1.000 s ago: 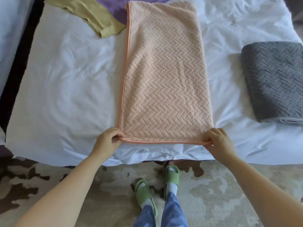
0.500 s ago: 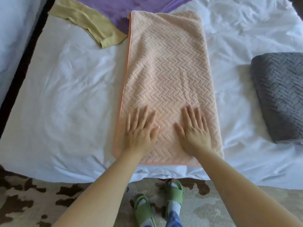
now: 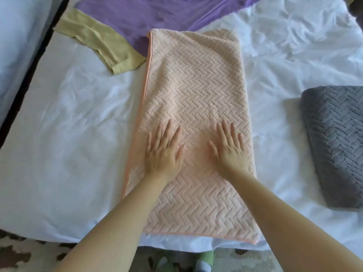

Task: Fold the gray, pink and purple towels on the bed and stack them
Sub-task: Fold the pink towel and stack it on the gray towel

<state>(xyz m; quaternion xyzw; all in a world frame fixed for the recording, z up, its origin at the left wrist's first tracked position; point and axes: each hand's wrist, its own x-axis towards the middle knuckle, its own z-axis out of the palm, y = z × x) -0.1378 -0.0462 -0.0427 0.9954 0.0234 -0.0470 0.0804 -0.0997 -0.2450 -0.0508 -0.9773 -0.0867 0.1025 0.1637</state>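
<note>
A pink towel (image 3: pixel 194 91) with a herringbone weave lies lengthwise as a long strip in the middle of the white bed (image 3: pixel 68 134). My left hand (image 3: pixel 164 152) and my right hand (image 3: pixel 230 152) lie flat on its middle part, side by side, fingers straight and spread. A folded gray towel (image 3: pixel 335 142) sits at the right edge of the bed. A purple towel (image 3: pixel 149 14) lies spread out at the far end, partly under the pink towel's top edge.
A yellow-green cloth (image 3: pixel 102 46) lies at the far left, overlapping the purple towel. A dark gap (image 3: pixel 29 79) runs along the bed's left side. Below the near edge are a patterned rug (image 3: pixel 23 254) and green slippers (image 3: pixel 206 260).
My hands let go of the pink towel's near corners, went flat onto it and slid farther up toward its middle. The view shifted forward over the bed.
</note>
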